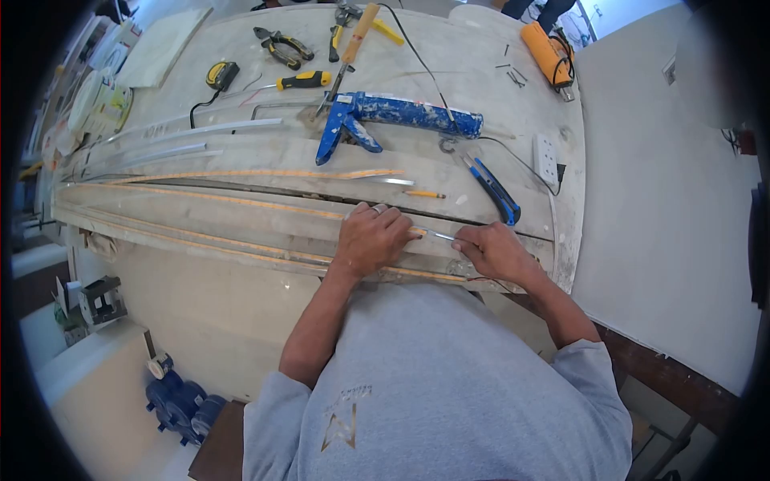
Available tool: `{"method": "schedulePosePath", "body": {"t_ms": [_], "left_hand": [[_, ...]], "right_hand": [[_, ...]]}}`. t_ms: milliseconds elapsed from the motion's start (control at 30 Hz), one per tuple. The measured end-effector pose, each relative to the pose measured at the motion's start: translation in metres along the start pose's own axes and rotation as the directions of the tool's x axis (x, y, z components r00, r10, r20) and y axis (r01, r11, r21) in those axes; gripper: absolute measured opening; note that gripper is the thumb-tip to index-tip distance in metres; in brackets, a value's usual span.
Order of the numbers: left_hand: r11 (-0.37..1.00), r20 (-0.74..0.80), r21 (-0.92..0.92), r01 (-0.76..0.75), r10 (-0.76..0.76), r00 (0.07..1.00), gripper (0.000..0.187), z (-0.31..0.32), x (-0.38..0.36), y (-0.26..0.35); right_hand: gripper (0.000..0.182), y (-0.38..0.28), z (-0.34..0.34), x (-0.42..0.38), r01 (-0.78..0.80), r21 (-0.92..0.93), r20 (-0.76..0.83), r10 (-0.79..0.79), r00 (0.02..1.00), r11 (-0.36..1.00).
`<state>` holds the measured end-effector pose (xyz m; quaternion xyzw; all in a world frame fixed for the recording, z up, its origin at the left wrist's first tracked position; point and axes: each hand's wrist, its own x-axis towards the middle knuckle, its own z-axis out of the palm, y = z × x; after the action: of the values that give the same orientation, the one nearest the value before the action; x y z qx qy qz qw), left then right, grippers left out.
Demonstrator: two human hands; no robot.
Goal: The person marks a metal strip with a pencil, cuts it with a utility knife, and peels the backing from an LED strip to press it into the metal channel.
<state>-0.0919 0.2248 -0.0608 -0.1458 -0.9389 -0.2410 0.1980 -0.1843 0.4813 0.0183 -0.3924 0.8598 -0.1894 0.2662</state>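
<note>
My left hand (372, 239) is closed on an orange-yellow strip (241, 199) that runs far to the left along the workbench (449, 48). My right hand (495, 250) pinches the end of a thin silvery piece (437, 235), which spans the small gap between my hands. Whether that piece joins the strip is too small to tell. Closer to my body, a second orange strip (425, 274) passes below both hands, with thin wires at its right end. Beyond my hands lie a short pencil (425, 194) and a blue utility knife (493, 190).
A blue caulking gun (409, 112), soldering iron (358, 36), pliers (282, 47), screwdriver (305, 80) and tape measure (222, 75) lie farther back. At right are a white power strip (545, 159), screws (516, 77) and an orange heat gun (549, 56). A person's legs (553, 11) show behind.
</note>
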Motion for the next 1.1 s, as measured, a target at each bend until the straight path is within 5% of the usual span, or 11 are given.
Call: {"method": "schedulePosePath", "body": {"t_ms": [133, 200, 333, 400, 433, 500, 600, 733, 800, 900, 1100], "left_hand": [[1.000, 0.000, -0.008, 0.002, -0.002, 1.000, 0.025, 0.000, -0.001, 0.000], [1.000, -0.004, -0.009, 0.001, -0.001, 1.000, 0.025, -0.001, 0.000, 0.000], [1.000, 0.005, -0.018, -0.010, 0.010, 1.000, 0.025, -0.001, -0.001, 0.000], [1.000, 0.015, -0.012, -0.011, 0.011, 1.000, 0.024, -0.003, -0.001, 0.001], [1.000, 0.022, -0.004, -0.014, 0.014, 1.000, 0.024, -0.004, 0.001, 0.000], [1.000, 0.022, -0.002, -0.012, 0.012, 1.000, 0.024, -0.003, 0.000, 0.000], [1.000, 0.027, -0.010, -0.006, 0.006, 1.000, 0.024, -0.001, 0.001, 0.001], [1.000, 0.054, -0.013, 0.018, -0.017, 0.998, 0.023, -0.003, 0.001, 0.001], [1.000, 0.045, -0.017, 0.011, -0.010, 0.999, 0.023, -0.005, 0.003, 0.002], [1.000, 0.046, -0.030, 0.004, -0.003, 0.999, 0.022, -0.003, 0.002, 0.002], [1.000, 0.035, -0.031, 0.004, -0.003, 0.999, 0.024, -0.005, 0.003, 0.003]], "right_hand": [[0.015, 0.008, 0.004, -0.004, 0.083, -0.092, -0.006, -0.084, 0.996, 0.992], [0.017, -0.005, 0.004, -0.008, 0.023, -0.260, -0.156, -0.065, 0.986, 0.965], [0.016, -0.003, 0.004, -0.012, 0.012, -0.201, -0.171, -0.047, 0.984, 0.980], [0.017, -0.004, -0.015, -0.009, -0.407, 0.363, 0.338, 0.289, 0.896, 0.838], [0.017, 0.007, -0.008, -0.013, -0.408, 0.364, 0.335, 0.291, 0.896, 0.837], [0.018, 0.035, 0.018, -0.024, 0.147, 0.002, -0.107, -0.146, 0.984, 0.989], [0.017, 0.003, 0.006, -0.025, -0.019, -0.067, -0.185, 0.007, 0.983, 0.998], [0.017, 0.001, 0.021, -0.017, 0.032, 0.004, -0.287, -0.029, 0.957, 0.999], [0.018, -0.009, 0.035, -0.010, -0.088, 0.335, -0.313, 0.199, 0.929, 0.938], [0.019, -0.039, 0.037, 0.007, -0.147, 0.469, -0.300, 0.314, 0.901, 0.871], [0.015, -0.042, 0.067, 0.015, -0.129, 0.335, -0.472, 0.285, 0.835, 0.933]]}}
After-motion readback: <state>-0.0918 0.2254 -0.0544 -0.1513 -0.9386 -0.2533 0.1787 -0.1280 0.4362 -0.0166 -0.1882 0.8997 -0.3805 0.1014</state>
